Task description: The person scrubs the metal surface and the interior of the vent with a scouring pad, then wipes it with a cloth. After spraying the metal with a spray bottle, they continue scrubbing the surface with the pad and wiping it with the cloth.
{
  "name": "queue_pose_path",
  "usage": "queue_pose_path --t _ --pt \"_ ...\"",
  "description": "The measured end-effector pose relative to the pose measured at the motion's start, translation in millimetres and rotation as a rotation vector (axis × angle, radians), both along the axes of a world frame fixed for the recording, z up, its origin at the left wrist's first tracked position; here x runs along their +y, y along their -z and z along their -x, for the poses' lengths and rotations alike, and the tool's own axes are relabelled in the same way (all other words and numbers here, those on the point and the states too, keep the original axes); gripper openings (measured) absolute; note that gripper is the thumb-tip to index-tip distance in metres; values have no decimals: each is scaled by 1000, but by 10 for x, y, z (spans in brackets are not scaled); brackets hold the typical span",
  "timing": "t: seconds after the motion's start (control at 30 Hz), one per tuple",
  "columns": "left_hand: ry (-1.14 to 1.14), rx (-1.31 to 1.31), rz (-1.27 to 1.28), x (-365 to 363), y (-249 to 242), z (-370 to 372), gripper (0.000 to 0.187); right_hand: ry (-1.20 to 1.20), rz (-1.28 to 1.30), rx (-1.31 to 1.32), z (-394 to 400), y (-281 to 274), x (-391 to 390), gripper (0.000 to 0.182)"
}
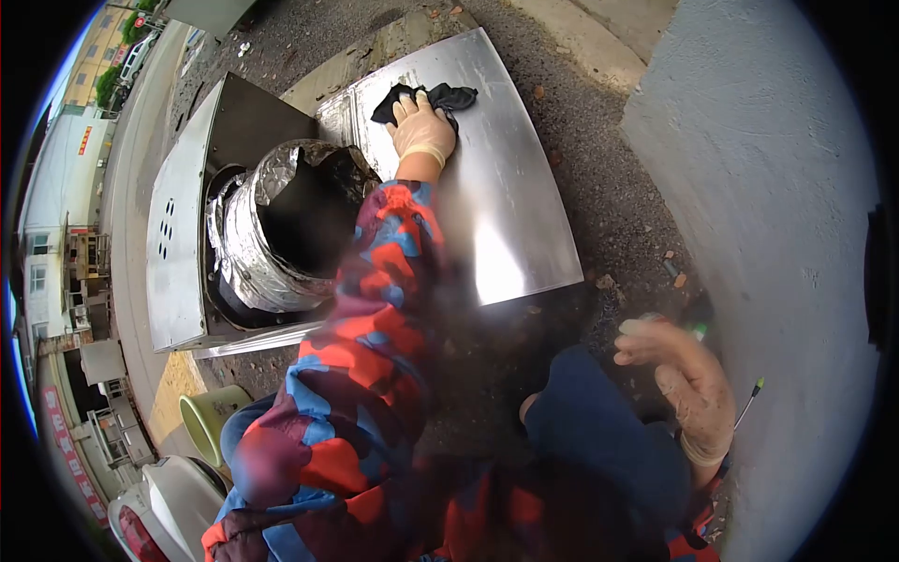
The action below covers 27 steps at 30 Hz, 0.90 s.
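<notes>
My left hand (423, 133), in a thin pale glove, presses a crumpled black cloth (454, 97) against a shiny metal panel (506, 169). Its fingers lie over the cloth and hold it there. The panel belongs to what looks like a range hood lying on the ground. Beside my left forearm, a wide duct wrapped in silver foil (251, 234) rises from the metal housing (178, 234); its dark mouth faces up. My right hand (688, 384), gloved too, hovers by my knee (599, 412) with curved fingers, thumb apart, and nothing in it.
A grey wall (768, 187) closes off the right side. A thin rod with a green tip (749, 403) is near my right hand. On the left are a pale green bucket (211, 421) and a white vehicle (178, 496) with a red light. Rough asphalt (627, 187) surrounds the panel.
</notes>
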<state>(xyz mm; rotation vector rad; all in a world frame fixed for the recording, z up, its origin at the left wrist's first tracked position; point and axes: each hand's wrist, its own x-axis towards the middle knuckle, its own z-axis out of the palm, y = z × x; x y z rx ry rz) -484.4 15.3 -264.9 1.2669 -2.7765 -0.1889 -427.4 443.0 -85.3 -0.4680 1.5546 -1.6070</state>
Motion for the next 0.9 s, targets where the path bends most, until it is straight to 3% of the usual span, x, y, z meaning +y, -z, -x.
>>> queue_pose_path --t 0.3,0.5,0.9 --pt "19 -44 34 -1061 166 720 55 72 -113 -60 51 53 0 45" --pt "84 -42 91 -1215 304 819 55 70 -112 -84 58 38 10 44" --pt "559 94 68 1244 -117 -496 60 -37 -36 -49 -94 -143 9 44"
